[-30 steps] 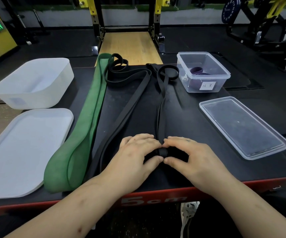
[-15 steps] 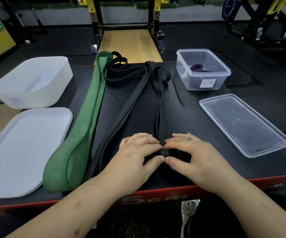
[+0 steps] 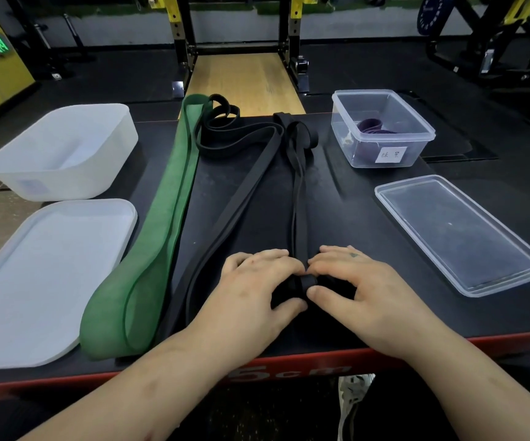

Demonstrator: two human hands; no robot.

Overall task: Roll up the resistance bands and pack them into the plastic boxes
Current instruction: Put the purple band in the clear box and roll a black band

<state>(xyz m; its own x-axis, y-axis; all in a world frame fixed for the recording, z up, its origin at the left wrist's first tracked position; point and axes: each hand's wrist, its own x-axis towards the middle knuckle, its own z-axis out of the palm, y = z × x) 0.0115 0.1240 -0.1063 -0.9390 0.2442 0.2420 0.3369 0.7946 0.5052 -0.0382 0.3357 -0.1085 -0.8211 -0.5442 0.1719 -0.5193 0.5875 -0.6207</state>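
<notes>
Mostly the danger lies in the roll (image 3: pixel 305 283) itself. It is small and tight, rubber wants to spring back, and if either thumb lets up the coil would likely pop open. The left hand (image 3: pixel 251 291) and right hand (image 3: pixel 362 291) both curl over it, fingers on top and thumbs tucked in behind. Together they pinch the started coil of the thin black band (image 3: pixel 298 186) at 6 o'clock on the black platform (image 3: pixel 353 218), close to its near edge. Uneven pressure from one hand could push the coil sideways into a cone (which would pack badly).

A second risk sits at 12 o'clock, where the band's far loop touches the wide black band (image 3: pixel 236 198). I cannot tell whether they are tangled, but rolling forward may drag that neighbour along.

The thin band's long axis runs from 6 to 12 o'clock, its two strands close together and nearly straight, the far loop pointing away from the person. The roll's own axis lies across that, from 9 to 3. The green band (image 3: pixel 162 237) slants beside it from 7 toward 11 o'clock. The clear box (image 3: pixel 362 152) at 1 o'clock holds a purple band (image 3: pixel 370 125), and its clear lid (image 3: pixel 458 233) lies at 3 o'clock.
</notes>
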